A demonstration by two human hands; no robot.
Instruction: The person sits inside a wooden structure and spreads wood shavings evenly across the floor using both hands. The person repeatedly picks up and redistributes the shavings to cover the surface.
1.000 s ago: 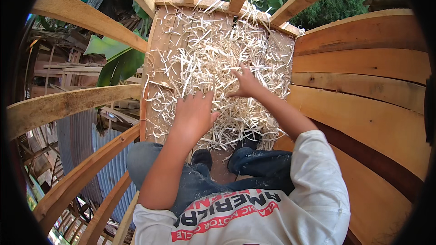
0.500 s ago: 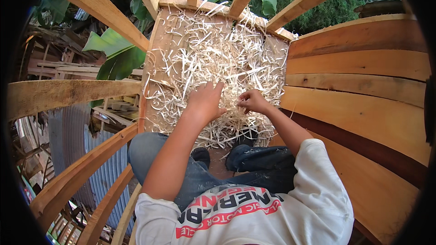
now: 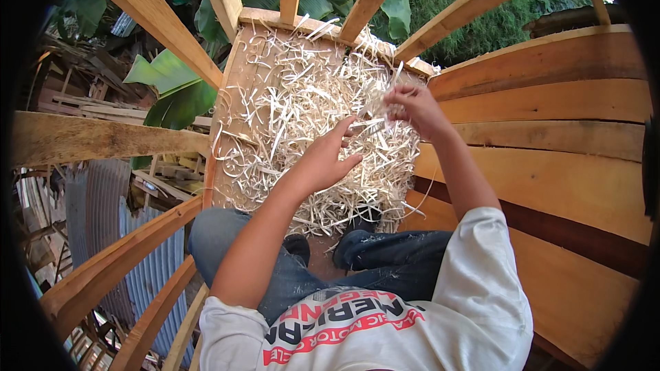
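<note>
A thick scatter of pale, curly wood shavings covers much of the wooden floor in front of me. My right hand is raised over the far right part of the pile, its fingers pinched on a few thin strips of shavings that stick out past the fingertips. Lower and to the left, my left hand hovers at the middle of the pile with thumb and fingers apart. Nothing shows in its grasp. The right fingers are slightly smeared by motion.
Wooden slats rise along the left and far sides, with gaps between them. A plank wall closes the right side. My bent legs and dark shoes border the near edge of the shavings. Outside are corrugated sheets and banana leaves.
My right hand has lifted away from the pile's near middle, moving up and to the right with strips in its fingers. The left hand has shifted slightly right and nearer, its fingers now turned rightward.
</note>
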